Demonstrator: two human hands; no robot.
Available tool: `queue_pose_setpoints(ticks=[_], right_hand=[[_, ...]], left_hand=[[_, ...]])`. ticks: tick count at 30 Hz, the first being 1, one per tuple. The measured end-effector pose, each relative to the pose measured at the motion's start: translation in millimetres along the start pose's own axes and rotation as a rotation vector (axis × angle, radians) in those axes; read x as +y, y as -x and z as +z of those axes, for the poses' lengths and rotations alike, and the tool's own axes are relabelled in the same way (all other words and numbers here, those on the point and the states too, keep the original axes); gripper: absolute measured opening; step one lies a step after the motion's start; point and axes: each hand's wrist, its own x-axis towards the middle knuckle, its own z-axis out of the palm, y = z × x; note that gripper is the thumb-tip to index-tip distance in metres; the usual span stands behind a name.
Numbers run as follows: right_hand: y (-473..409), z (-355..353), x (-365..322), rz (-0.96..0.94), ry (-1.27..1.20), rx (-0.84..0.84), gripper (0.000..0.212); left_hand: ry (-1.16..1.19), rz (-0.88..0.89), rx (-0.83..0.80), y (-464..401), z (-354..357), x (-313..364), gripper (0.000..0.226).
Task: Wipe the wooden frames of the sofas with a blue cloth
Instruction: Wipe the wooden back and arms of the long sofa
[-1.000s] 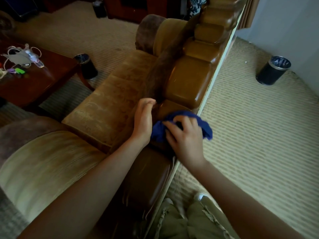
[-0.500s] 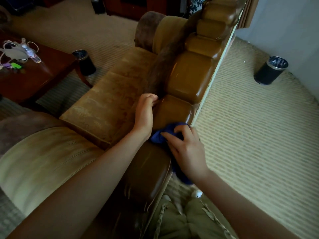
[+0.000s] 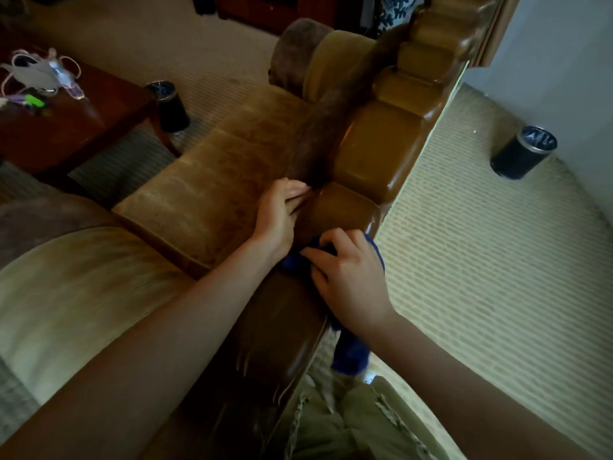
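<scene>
Carpet [image 3: 481, 260] fills the right side, pale and ribbed, running under everything; sofa [image 3: 215, 180] lies across the middle, worn tan seat cushions with a darker brown bolster along the back edge; wooden frame [image 3: 374, 154] tops the sofa back in glossy, stepped brown blocks, rising toward the upper right and continuing down toward the viewer as a rounded dark rail; second upholstered arm or cushion sits lower left, pale and striped; dark red coffee table [image 3: 83, 127] stands upper left, well apart from the hands, with tangled cords and small bright items on top, too blurred to name; black bin [image 3: 170, 106] stands on the floor just beside the table corner; another black bin [image 3: 524, 152] stands far right near the pale wall; olive trousers of the person show at bottom centre

Left hand [image 3: 278, 217] rests against the inner side of the frame where bolster meets wood, fingers curled loosely onto the block edge, holding nothing; right hand [image 3: 348, 277] presses down on the blue cloth [image 3: 351, 353] atop the frame rail, fingers bent and gripping the bunched fabric; cloth lies between palm and wood, a little showing beyond the fingers, with one tail hanging down the outer side of the frame below the wrist, slightly blurred
</scene>
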Motion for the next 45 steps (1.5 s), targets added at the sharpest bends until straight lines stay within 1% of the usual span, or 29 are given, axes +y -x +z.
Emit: queue_pose_setpoints(ticks=[2,4,5,6,8,10,11,12,14,17,19,20,21,23,25,26,27,29,30,31,33,35,36,37,38,41,42,44,45], right_hand=[[-27.7,8.6,-2.9,-0.105,0.099,-0.036,0.032],[-62.3,13.2,-3.6,-0.189,0.240,-0.059,0.032],[-82.2,11.9,-3.2,-0.226,0.344,-0.109,0.032],[-102.6,9.2,-2.9,-0.254,0.445,-0.212,0.032],[-140.9,5.9,-2.9,-0.249,0.594,-0.473,0.029],[-161.2,8.6,-7.8,-0.224,0.777,-0.619,0.030],[-163.6,11.6,-12.1,-0.231,0.830,-0.676,0.032],[-161.2,16.6,-16.1,-0.252,0.827,-0.728,0.032],[-148.7,26.8,-23.0,-0.311,0.720,-0.798,0.033],[-129.0,34.6,-36.6,-0.380,0.493,-0.850,0.035],[-114.7,33.1,-49.9,-0.406,0.279,-0.940,0.036],[-110.4,30.5,-53.8,-0.409,0.218,-0.981,0.039],[-112.1,27.5,-54.4,-0.409,0.208,-1.009,0.040],[-128.7,24.8,-44.9,-0.371,0.305,-1.014,0.034],[-152.0,20.6,-28.7,-0.259,0.538,-0.982,0.039],[-161.5,17.0,-22.4,-0.193,0.607,-0.964,0.041],[-166.1,16.6,-16.9,-0.170,0.646,-0.934,0.041],[-160.0,16.5,-15.5,-0.209,0.635,-0.855,0.045],[-149.3,17.8,-17.4,-0.237,0.559,-0.756,0.048],[-132.0,19.8,-20.2,-0.272,0.449,-0.620,0.050],[-88.9,21.9,-27.0,-0.317,0.198,-0.372,0.047],[-49.4,21.5,-23.3,-0.296,-0.073,-0.162,0.036],[-32.9,22.0,-15.5,-0.265,-0.153,-0.061,0.028],[-18.2,21.6,-5.5,-0.226,-0.190,0.011,0.023],[-7.0,20.1,3.6,-0.183,-0.189,0.064,0.022],[7.7,22.6,26.3,-0.064,-0.167,0.164,0.030],[8.1,25.1,29.1,-0.025,-0.170,0.209,0.031],[3.3,29.6,34.6,0.049,-0.242,0.316,0.033],[1.8,31.6,34.7,0.114,-0.268,0.375,0.035]], left_hand=[[0.005,-0.070,-0.006,-5.5,-9.7,10.2,0.037],[-0.029,-0.078,0.067,-12.6,-23.3,22.2,0.041],[-0.025,-0.071,0.115,-15.6,-30.9,28.2,0.042],[-0.024,-0.071,0.161,-17.9,-39.1,33.9,0.044],[-0.076,-0.077,0.243,-20.7,-56.3,40.6,0.048],[-0.117,-0.082,0.256,-17.1,-69.2,41.3,0.051],[-0.148,-0.085,0.250,-15.4,-74.2,39.0,0.052],[-0.176,-0.089,0.244,-14.0,-78.4,35.5,0.053],[-0.201,-0.104,0.245,-13.8,-84.6,30.3,0.053],[-0.239,-0.130,0.240,-17.5,-89.8,24.8,0.058],[-0.295,-0.124,0.228,-19.6,-87.9,22.5,0.059],[-0.320,-0.122,0.221,-18.9,-85.0,22.6,0.058],[-0.336,-0.118,0.214,-19.2,-82.5,23.1,0.057],[-0.341,-0.108,0.181,-20.9,-80.7,24.4,0.056],[-0.311,-0.114,0.162,-17.5,-79.7,27.2,0.055],[-0.301,-0.112,0.157,-16.3,-80.6,28.0,0.055],[-0.303,-0.106,0.156,-16.4,-82.4,27.3,0.055],[-0.327,-0.110,0.148,-15.2,-84.7,25.7,0.053],[-0.334,-0.127,0.140,-13.4,-83.6,25.6,0.052],[-0.345,-0.155,0.124,-12.3,-82.4,24.4,0.050],[-0.373,-0.193,0.092,-10.8,-75.8,20.4,0.048],[-0.432,-0.189,0.060,-10.3,-66.0,15.9,0.050],[-0.452,-0.186,0.047,-10.0,-60.8,13.5,0.051],[-0.462,-0.196,0.031,-9.1,-54.9,11.3,0.051],[-0.464,-0.214,0.010,-7.4,-48.6,9.0,0.050],[-0.532,-0.271,-0.077,3.2,-27.5,3.2,0.045],[-0.602,-0.252,-0.104,6.7,-21.8,2.0,0.045],[-0.751,-0.155,-0.141,10.5,-15.3,2.2,0.050],[-0.804,-0.115,-0.151,11.5,-14.3,3.0,0.052]])
